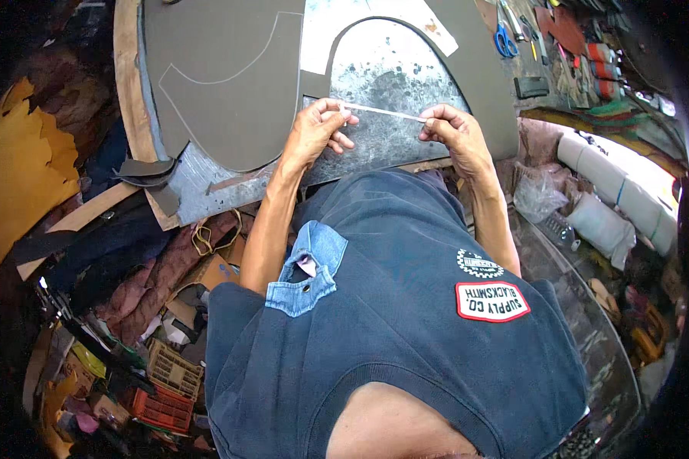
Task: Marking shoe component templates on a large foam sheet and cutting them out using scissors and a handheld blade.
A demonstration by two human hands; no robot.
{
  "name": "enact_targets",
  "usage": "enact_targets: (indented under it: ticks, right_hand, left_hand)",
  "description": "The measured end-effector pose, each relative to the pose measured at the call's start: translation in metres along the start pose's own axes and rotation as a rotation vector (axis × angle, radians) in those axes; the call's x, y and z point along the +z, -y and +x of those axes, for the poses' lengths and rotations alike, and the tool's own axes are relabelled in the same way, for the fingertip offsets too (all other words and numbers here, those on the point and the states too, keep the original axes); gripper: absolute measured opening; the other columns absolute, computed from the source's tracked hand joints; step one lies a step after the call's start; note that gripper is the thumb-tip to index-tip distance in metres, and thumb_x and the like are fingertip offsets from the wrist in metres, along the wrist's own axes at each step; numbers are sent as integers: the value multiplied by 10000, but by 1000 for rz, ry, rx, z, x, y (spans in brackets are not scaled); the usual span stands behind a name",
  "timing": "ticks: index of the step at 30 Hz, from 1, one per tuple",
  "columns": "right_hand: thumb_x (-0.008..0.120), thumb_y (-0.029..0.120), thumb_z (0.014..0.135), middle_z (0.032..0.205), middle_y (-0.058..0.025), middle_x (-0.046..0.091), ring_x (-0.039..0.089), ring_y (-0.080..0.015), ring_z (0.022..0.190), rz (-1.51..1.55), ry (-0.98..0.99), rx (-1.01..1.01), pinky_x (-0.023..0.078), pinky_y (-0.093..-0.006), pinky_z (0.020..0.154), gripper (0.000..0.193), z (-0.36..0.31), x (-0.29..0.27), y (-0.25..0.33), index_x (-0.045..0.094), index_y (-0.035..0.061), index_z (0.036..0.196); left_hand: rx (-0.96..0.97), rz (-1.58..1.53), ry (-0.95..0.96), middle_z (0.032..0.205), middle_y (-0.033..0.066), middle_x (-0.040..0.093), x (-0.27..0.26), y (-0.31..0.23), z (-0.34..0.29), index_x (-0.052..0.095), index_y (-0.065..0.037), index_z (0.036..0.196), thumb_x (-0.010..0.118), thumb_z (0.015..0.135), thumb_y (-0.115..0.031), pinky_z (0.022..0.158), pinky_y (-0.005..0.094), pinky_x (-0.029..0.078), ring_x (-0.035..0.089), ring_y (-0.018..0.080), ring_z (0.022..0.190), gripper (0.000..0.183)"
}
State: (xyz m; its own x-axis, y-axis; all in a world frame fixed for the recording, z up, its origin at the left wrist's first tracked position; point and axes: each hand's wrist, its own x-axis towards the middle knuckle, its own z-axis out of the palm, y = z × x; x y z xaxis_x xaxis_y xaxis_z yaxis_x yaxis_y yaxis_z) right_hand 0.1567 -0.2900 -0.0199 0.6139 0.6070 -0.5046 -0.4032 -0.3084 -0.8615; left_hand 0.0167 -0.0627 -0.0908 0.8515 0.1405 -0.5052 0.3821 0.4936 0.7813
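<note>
Between my two hands a thin whitish strip (384, 112) is stretched nearly level above the worktable (383, 149). My left hand (323, 128) pinches its left end between thumb and forefinger, the other fingers loosely bent. At the right end, my right hand (453, 133) holds it between thumb and fingertips. Under and beyond the hands lies a dark grey-brown sheet (230, 57) with a curved shape drawn on it in a pale line. A large rounded cut-out in the sheet shows the spotted metal-grey tabletop. Beyond the strip, white paper (321, 42) lies on the sheet.
Blue-handled scissors (505, 40), thread spools (605, 70) and a black block (531, 86) lie at the far right. Dark scraps (147, 170) rest on the table's left corner. Crates (163, 411) and clutter fill the lower left; white rolls (612, 180) stand right.
</note>
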Motion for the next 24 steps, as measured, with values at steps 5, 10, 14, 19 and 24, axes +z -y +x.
enact_targets:
  ticks: [5, 10, 14, 19, 24]
  right_hand:
    - [600, 124, 883, 812, -26, 632, 598, -88, 761, -24, -65, 21, 456, -215, 709, 141, -23, 7, 0, 644, 14, 959]
    - [590, 114, 895, 807, -30, 633, 595, -92, 757, 28, -130, 62, 464, -226, 722, 132, -40, 20, -1, 641, 11, 959]
    - [580, 91, 899, 831, -30, 630, 599, -85, 761, 44, -155, 82, 462, -216, 704, 115, -42, 21, 1, 634, 15, 966]
    - [579, 86, 897, 823, -26, 627, 607, -92, 752, 126, -179, 21, 461, -205, 687, 113, -35, 8, -9, 622, 18, 977]
    - [588, 121, 886, 807, -12, 623, 593, -83, 732, 122, -173, 10, 467, -220, 714, 124, -23, 13, -4, 636, 25, 948]
  left_hand:
    - [1, 58, -28, 842, 113, 665, 0, 12, 14, 523, -22, 1021, 639, 917, -163, 434, 210, 502, 655, 141, 562, 210]
    - [-9, 138, -5, 726, 75, 596, 14, 8, 22, 499, -1, 1146, 573, 940, -124, 441, 250, 509, 639, 145, 537, 251]
    - [-6, 119, 161, 672, -13, 463, 11, 8, 28, 532, 18, 1192, 495, 962, -163, 474, 236, 500, 494, 87, 483, 295]
    - [-110, -77, 210, 699, -25, 424, 1, -5, 20, 565, 16, 1149, 461, 936, -137, 523, 255, 495, 411, 78, 522, 282]
    - [-57, -176, 222, 769, 13, 490, -7, -7, 11, 500, 5, 1211, 425, 962, -154, 655, 307, 562, 534, 110, 626, 305]
